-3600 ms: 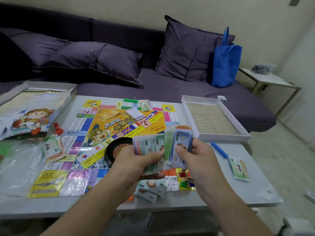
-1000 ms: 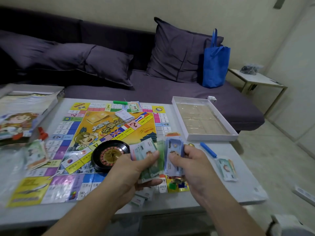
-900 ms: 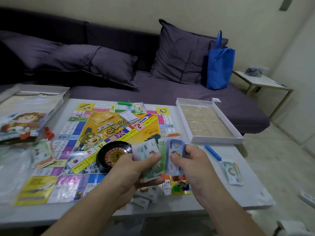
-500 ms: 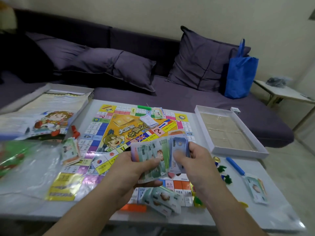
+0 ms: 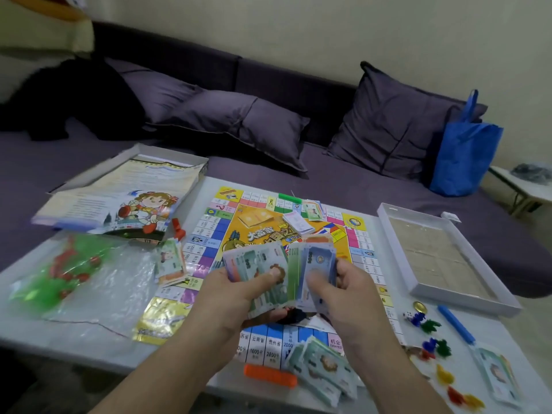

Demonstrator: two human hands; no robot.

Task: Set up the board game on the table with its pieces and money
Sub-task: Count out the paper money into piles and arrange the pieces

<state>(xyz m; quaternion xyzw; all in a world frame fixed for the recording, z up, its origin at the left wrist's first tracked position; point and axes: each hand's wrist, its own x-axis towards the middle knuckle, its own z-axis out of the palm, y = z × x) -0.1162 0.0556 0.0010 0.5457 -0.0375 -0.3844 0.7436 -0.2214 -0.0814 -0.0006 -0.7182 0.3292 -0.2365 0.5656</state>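
Observation:
The colourful game board (image 5: 215, 234) lies open on the white table (image 5: 358, 395). Above its near half, my left hand (image 5: 236, 297) grips a fanned stack of play money (image 5: 263, 270), thumb on top. My right hand (image 5: 343, 291) pinches blue notes (image 5: 316, 264) at the fan's right side. Further money piles lie at the near edge (image 5: 322, 372), the left of the board (image 5: 171, 261), the far side (image 5: 312, 210) and the right corner (image 5: 497, 375). Small coloured pawns (image 5: 433, 345) are scattered to the right. The roulette wheel is mostly hidden under my hands.
The box lid (image 5: 119, 198) rests at far left, and the white box tray (image 5: 442, 255) at right. A plastic bag with red and green pieces (image 5: 68, 273) lies at left. An orange stick (image 5: 270, 376) and a blue stick (image 5: 455, 324) lie near the edges. Behind stands a purple sofa (image 5: 328, 180).
The view has swung left and down, bringing the pawns, bag and near money pile into sight. Both hands still hold the fanned notes over the board.

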